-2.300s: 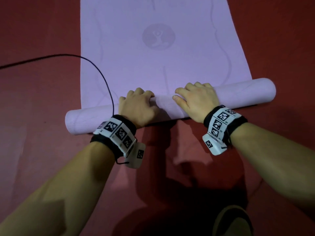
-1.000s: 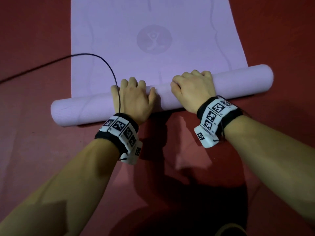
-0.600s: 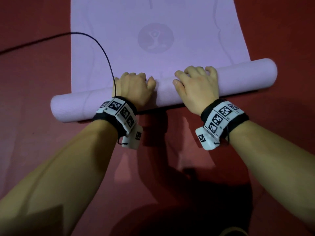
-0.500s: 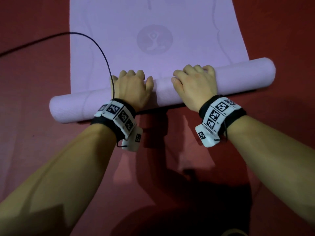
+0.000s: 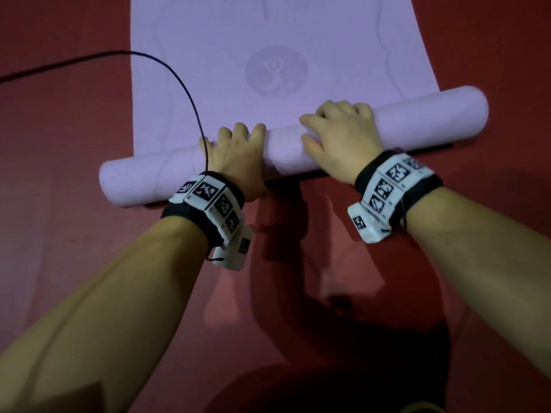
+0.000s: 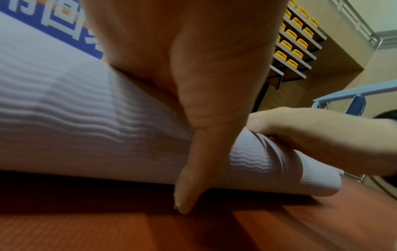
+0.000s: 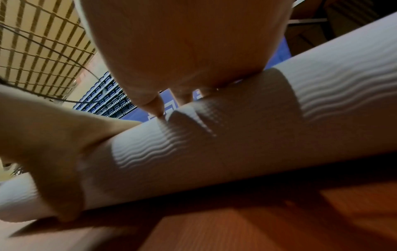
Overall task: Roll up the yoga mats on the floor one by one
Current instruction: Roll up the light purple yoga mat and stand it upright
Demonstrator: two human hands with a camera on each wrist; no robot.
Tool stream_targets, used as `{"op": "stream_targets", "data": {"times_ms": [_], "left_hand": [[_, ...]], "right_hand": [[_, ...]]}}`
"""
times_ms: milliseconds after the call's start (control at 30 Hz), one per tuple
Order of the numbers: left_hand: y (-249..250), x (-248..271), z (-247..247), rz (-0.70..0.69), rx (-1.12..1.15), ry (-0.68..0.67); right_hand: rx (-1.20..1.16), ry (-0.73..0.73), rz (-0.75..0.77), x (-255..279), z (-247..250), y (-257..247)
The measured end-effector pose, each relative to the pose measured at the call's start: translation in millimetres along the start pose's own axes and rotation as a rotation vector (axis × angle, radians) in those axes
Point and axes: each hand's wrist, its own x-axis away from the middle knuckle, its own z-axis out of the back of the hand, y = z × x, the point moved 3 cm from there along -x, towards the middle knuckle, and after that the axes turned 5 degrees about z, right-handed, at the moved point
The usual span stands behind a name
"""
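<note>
- On the red floor, a lilac foam yoga mat lay partly rolled, its flat stretch running away toward the far edge of the head view.
- Its rolled part lay as a thick tube across the floor, slanting so that the right end sat farther away than the left end.
- The left hand lay over the tube left of its middle, fingers curled over the far side and the thumb pressed down the near side to the floor.
- The right hand gripped the tube just right of the left hand, fingers bent over the top and the palm on the near side.
- Both hands were apart from each other, with bare tube between them.
- A round printed figure emblem showed on the flat part, just beyond the hands.
- A thin black cable arched from the left wrist over the mat's left edge and across the floor.
- White marker-printed bands wrapped both wrists.
</note>
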Motion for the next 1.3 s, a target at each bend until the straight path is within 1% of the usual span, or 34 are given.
{"op": "stream_targets", "data": {"times_ms": [33,100,167,200,300,433,600,767,933,1100,1300], "left_hand": [[-0.3,-2.1,-0.5,0.006,-0.008,-0.002],[0.7,-3.8,-1.1,0.016,-0.023,0.003],[1.7,-6.4,-0.4,0.024,-0.029,0.004],[1.9,-8.3,0.8,0.032,-0.018,-0.005],[1.4,-14.5,7.9,0.052,0.0,-0.042],[3.4,-6.6,11.5,0.052,-0.011,-0.069],[7.3,21.3,4.8,0.04,-0.004,-0.094],[10.8,53.5,-3.3,0.033,0.024,-0.123],[10.5,87.0,-11.2,-0.001,0.05,-0.185],[9.5,110.5,-10.7,-0.042,0.064,-0.311],[12.5,131.8,-22.7,-0.086,0.105,-0.428]], "right_hand": [[0.01,-0.019,0.02,6.7,-0.6,-2.7],[0.051,-0.125,0.054,14.6,-1.5,-4.0],[0.139,-0.239,0.058,12.9,-1.5,-2.6],[0.174,-0.259,0.05,10.4,-0.2,-2.8],[0.211,-0.245,0.04,0.9,2.8,-4.4],[0.241,-0.232,0.048,5.6,7.3,-8.7],[0.253,-0.248,0.059,31.7,9.3,-15.3],[0.259,-0.3,0.056,61.9,15.0,-28.2],[0.247,-0.408,0.047,91.7,19.0,-42.0],[0.194,-0.516,0.038,110.8,25.5,-52.6],[0.147,-0.651,0.05,133.2,28.3,-59.2]]}}
